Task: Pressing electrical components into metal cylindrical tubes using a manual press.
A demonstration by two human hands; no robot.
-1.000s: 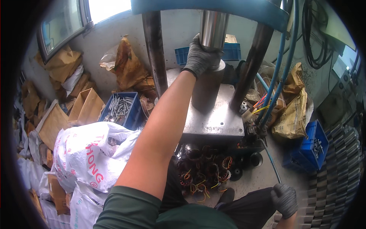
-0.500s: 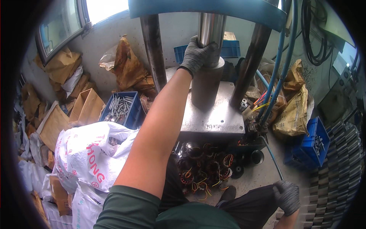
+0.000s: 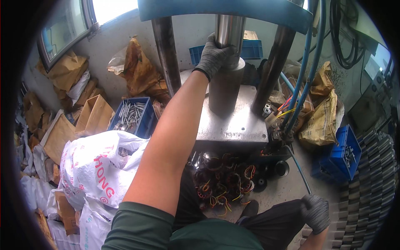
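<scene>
The ram (image 3: 230,29), a shiny steel cylinder, stands upright at the upper middle, right above a grey cylinder (image 3: 226,93); I cannot tell whether the two touch. The left hand (image 3: 214,54), in a grey glove, is curled around the ram's lower end, its far fingers hidden. The right hand (image 3: 316,213), gloved alike, is closed on the lower end of a thin lever (image 3: 299,168), which slants up toward the right front corner of the metal base (image 3: 233,133). The grey cylinder stands on this base between the left post (image 3: 166,58) and the right post (image 3: 276,62), with a blue beam (image 3: 225,12) across the top. Blue hoses (image 3: 305,85) run down beside the right post. Below the base's front edge lie dark coils (image 3: 225,183) with coloured wires. Farther left are a white sack (image 3: 93,166) and a bolt crate (image 3: 144,121); farther right, a tan sack (image 3: 318,129), a blue crate (image 3: 333,160) and stacked metal parts (image 3: 368,183). A blue tray (image 3: 252,51) sits behind the ram, near the wall (image 3: 116,46).
</scene>
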